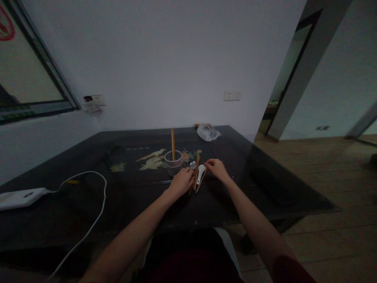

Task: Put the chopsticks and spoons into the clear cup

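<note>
A clear plastic cup (173,161) stands on the dark table (132,196) with a pair of wooden chopsticks (173,144) upright in it. Just right of the cup lie a metal spoon (192,164), a white ceramic spoon (201,173) and more wooden chopsticks (196,174). My left hand (182,181) rests beside these lying chopsticks with its fingers curled and touching them. My right hand (217,168) sits right of the white spoon, fingertips pinched near its bowl end. Whether either hand truly grips anything is unclear in the dim light.
A white power strip (20,197) with a white cable (97,204) lies at the table's left. A crumpled clear plastic bag (207,133) sits at the far edge. Wall sockets (231,95) are behind. A doorway and wooden floor (324,169) open to the right.
</note>
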Available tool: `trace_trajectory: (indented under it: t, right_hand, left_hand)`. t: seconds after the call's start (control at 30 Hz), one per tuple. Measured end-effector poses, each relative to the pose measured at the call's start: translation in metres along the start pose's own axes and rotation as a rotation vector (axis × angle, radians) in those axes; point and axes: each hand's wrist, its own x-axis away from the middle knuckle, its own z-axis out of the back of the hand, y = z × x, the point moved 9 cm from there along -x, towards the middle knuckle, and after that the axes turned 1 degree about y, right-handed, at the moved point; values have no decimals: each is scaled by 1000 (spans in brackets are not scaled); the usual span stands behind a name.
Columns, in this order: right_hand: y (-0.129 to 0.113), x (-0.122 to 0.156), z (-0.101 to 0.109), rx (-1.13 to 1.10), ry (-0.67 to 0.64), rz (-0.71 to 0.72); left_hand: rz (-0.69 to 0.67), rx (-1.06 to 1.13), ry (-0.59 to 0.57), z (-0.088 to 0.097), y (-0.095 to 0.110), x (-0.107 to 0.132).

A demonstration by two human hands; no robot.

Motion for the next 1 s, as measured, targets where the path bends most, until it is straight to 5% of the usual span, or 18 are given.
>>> trace_trajectory:
  t: [0.33, 1.0]
  right_hand:
    - [3, 10, 5, 341, -67, -142]
    - [8, 11, 3, 381, -99, -189]
  left_hand:
    - [131, -122, -65, -13, -8, -1]
    - [173, -88, -74, -16, -7, -4]
